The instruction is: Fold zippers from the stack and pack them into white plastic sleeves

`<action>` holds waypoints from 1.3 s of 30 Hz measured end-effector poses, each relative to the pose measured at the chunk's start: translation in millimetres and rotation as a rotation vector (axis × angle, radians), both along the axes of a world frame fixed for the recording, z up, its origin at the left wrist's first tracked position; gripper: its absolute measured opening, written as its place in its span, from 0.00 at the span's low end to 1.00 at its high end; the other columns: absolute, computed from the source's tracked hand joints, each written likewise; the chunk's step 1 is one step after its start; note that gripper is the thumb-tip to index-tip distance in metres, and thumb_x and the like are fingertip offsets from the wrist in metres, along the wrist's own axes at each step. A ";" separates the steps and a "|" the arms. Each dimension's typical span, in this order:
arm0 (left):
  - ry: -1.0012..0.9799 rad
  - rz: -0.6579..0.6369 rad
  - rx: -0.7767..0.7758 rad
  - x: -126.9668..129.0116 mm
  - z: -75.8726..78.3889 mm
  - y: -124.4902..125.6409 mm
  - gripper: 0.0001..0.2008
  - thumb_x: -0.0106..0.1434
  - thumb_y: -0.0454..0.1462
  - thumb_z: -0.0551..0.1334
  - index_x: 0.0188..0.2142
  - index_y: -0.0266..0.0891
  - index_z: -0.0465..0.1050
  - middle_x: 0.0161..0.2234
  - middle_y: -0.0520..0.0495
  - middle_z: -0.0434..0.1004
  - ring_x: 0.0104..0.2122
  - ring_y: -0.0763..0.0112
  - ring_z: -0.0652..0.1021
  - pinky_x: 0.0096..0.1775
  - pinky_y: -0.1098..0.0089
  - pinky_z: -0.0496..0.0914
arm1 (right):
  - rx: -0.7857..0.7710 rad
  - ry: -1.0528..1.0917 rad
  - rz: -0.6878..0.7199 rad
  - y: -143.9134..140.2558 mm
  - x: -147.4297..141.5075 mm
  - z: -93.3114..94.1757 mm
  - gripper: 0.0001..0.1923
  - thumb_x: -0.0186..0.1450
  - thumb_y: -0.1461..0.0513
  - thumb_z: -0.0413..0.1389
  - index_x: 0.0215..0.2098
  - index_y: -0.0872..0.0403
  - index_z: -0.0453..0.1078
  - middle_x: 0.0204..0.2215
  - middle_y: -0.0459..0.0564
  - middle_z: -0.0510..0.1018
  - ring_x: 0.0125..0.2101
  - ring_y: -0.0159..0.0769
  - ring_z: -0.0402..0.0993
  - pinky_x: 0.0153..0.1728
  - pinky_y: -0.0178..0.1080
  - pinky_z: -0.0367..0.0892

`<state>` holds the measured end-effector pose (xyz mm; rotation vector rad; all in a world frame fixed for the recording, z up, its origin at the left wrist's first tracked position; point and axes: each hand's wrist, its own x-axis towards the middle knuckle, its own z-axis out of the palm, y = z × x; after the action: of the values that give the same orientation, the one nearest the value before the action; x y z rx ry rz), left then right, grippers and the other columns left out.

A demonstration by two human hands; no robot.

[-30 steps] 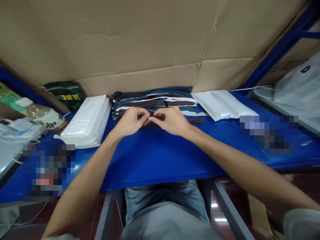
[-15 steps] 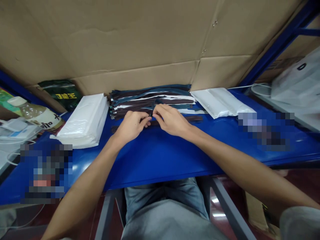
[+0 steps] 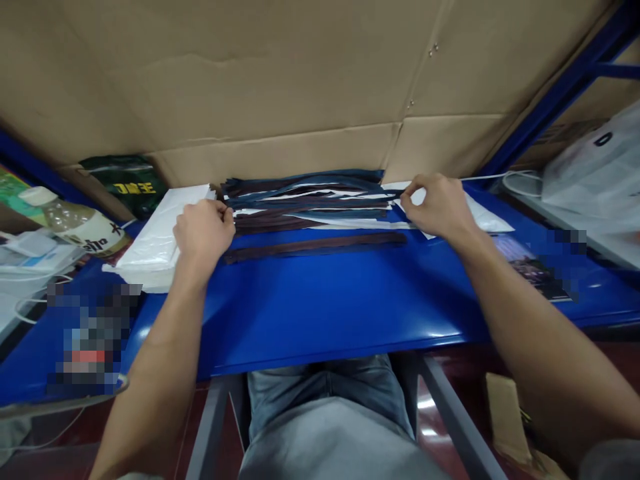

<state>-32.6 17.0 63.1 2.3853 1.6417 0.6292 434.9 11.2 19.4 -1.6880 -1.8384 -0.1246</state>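
While pinched, strip (image 3: 310, 201) spans both hands (image 3: 203, 230).

From where I'm watching, the table (image 3: 320, 313) is bright glossy blue. The strips (image 3: 310, 200) in the stack are a mix of dark blue, brown and white, with one brown strip (image 3: 315, 246) lying alone. White bags (image 3: 155, 243) sit on the left, plain tan cardboard (image 3: 280, 87) behind.
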 end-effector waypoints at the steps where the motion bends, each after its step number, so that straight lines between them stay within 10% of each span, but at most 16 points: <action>1: 0.010 0.036 0.007 6.1 0.9 -2.4 0.23 0.72 0.51 0.71 0.60 0.44 0.76 0.42 0.40 0.85 0.50 0.44 0.83 0.50 0.55 0.75 | -0.049 0.062 0.017 -2.3 -5.1 -1.5 0.12 0.72 0.53 0.61 0.36 0.49 0.81 0.38 0.60 0.88 0.43 0.58 0.84 0.52 0.58 0.76; 6: -0.061 0.231 0.178 52.9 -5.7 -18.3 0.18 0.72 0.48 0.70 0.56 0.44 0.76 0.35 0.44 0.82 0.44 0.49 0.83 0.48 0.56 0.73 | -0.211 0.398 0.279 -8.9 -43.3 -10.7 0.11 0.66 0.53 0.68 0.39 0.49 0.87 0.37 0.53 0.90 0.38 0.51 0.88 0.45 0.52 0.81; 10: -0.053 -0.045 0.082 103.6 -19.8 -33.4 0.18 0.71 0.54 0.71 0.35 0.44 0.82 0.29 0.47 0.82 0.31 0.59 0.80 0.38 0.60 0.71 | -0.266 0.631 0.436 -20.0 -74.6 -11.3 0.12 0.64 0.53 0.70 0.40 0.51 0.84 0.34 0.54 0.89 0.35 0.50 0.89 0.37 0.48 0.83; 17: -0.007 -0.231 0.013 136.9 -33.5 -32.2 0.14 0.78 0.47 0.64 0.41 0.45 0.84 0.33 0.44 0.85 0.31 0.61 0.81 0.33 0.63 0.67 | -0.280 0.695 0.535 -37.0 -100.0 -9.2 0.13 0.65 0.53 0.72 0.43 0.49 0.81 0.37 0.53 0.90 0.41 0.53 0.90 0.45 0.52 0.86; 26: -0.094 -0.316 0.007 109.3 -27.6 -23.1 0.13 0.75 0.44 0.63 0.38 0.44 0.84 0.32 0.48 0.85 0.28 0.66 0.78 0.32 0.66 0.67 | -0.210 0.530 0.494 -37.7 -95.2 -0.9 0.08 0.67 0.58 0.68 0.44 0.50 0.84 0.40 0.52 0.90 0.42 0.52 0.90 0.47 0.51 0.84; 34: 0.176 0.221 -0.007 -25.1 -0.6 -30.1 0.10 0.65 0.46 0.69 0.34 0.45 0.86 0.32 0.45 0.87 0.34 0.55 0.84 0.37 0.61 0.72 | -0.231 0.320 -0.002 -44.8 10.9 -1.3 0.11 0.63 0.58 0.68 0.44 0.47 0.85 0.34 0.53 0.89 0.34 0.54 0.88 0.37 0.51 0.79; 39: 0.223 0.188 -0.271 -56.3 2.2 -32.3 0.15 0.67 0.50 0.66 0.30 0.46 0.84 0.26 0.49 0.85 0.27 0.62 0.83 0.37 0.63 0.73 | -0.323 0.292 0.037 -45.9 31.9 -15.3 0.14 0.62 0.55 0.70 0.45 0.48 0.84 0.35 0.56 0.89 0.34 0.52 0.87 0.36 0.48 0.77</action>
<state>-88.9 -15.3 65.4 2.1864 1.9168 0.1542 466.8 -34.7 4.1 -1.7726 -1.7327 0.4349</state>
